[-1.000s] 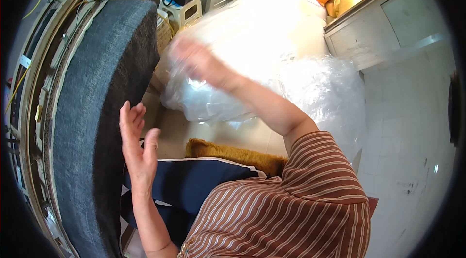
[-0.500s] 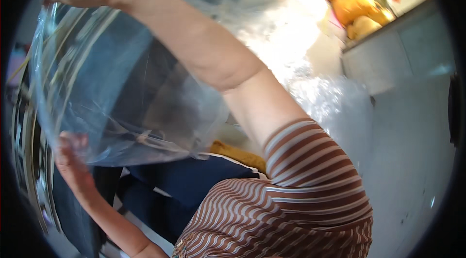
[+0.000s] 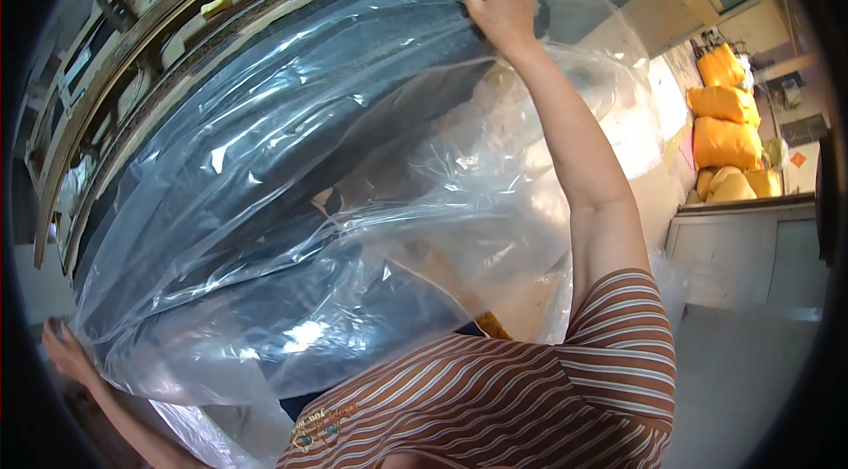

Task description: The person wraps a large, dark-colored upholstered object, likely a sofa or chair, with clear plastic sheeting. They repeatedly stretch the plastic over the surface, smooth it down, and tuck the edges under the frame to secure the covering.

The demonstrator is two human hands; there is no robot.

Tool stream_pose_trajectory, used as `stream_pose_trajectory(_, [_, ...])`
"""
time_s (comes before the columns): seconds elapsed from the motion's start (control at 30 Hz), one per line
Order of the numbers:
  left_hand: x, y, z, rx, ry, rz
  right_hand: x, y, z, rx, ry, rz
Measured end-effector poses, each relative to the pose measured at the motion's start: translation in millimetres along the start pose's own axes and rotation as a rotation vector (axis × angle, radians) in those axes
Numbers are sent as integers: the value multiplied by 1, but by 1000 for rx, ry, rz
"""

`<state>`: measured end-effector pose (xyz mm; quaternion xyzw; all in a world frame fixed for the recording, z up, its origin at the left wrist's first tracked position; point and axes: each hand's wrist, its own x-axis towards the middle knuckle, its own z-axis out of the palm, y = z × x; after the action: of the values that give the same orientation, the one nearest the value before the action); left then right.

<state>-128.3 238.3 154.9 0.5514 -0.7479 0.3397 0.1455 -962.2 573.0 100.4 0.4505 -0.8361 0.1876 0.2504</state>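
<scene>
Right hand [image 3: 499, 3] at 12 o'clock and left hand [image 3: 64, 352] at 8 o'clock both grip the clear crinkled plastic bag [image 3: 353, 204], spreading it over the dark grey fabric roll [image 3: 389, 54].

Person wears a short-sleeved shirt [image 3: 530, 398], brown with thin white horizontal stripes. Sleeve hem [image 3: 618, 279] ends at upper arm, stripes run around it. Small yellowish printed mark [image 3: 320, 425] on the chest area, too small to make out. Both forearms bare, no watch, gloves or rings visible. Right hand [image 3: 496, 3] bare; left hand [image 3: 64, 350] bare, partly at frame edge.
</scene>
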Motion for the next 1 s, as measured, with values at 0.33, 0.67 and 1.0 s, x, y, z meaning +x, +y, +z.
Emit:
stream_pose_trajectory(0.33, [-48,157,7,-579,-215,-9,56,155,75,468,-284,56])
stream_pose_trajectory(0.67, [-57,104,20,-580,-407,-216,56,67,80,5,-468,-14])
stream_pose_trajectory(1.0, [-52,35,92,-315,-236,-315,60,60,72,-85,-485,194])
